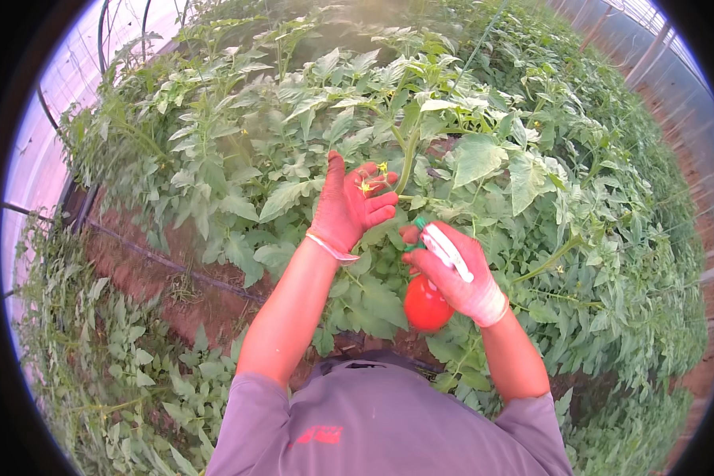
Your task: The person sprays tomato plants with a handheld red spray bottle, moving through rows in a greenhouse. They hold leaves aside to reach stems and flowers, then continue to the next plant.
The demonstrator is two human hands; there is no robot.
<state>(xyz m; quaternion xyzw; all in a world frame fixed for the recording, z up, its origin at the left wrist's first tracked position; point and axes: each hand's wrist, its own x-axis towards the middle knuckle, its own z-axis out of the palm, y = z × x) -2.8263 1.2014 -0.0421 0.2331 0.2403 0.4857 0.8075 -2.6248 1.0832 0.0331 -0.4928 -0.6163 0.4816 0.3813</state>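
My left hand (pixel 357 205), in a thin glove with a pale rolled cuff, is raised palm up with the thumb apart. A truss of small yellow tomato flowers (pixel 366 187) lies in front of its fingers, near a thick green stem (pixel 410 156). I cannot tell whether the fingers touch the truss. To the right and lower, my gloved right hand (pixel 461 268) grips a small hand spray bottle (pixel 428 304). Its round red body hangs below the hand, the white lever shows on top, and the green nozzle points up and left towards the flowers. The fingers hide its neck.
Dense tomato plants (pixel 488 160) surround both hands. A thin green support string (pixel 481 44) rises at the upper right. On the left, a dark hose (pixel 166 262) runs along reddish soil (pixel 125 250). Greenhouse film (pixel 47 143) with dark hoops stands at the left edge.
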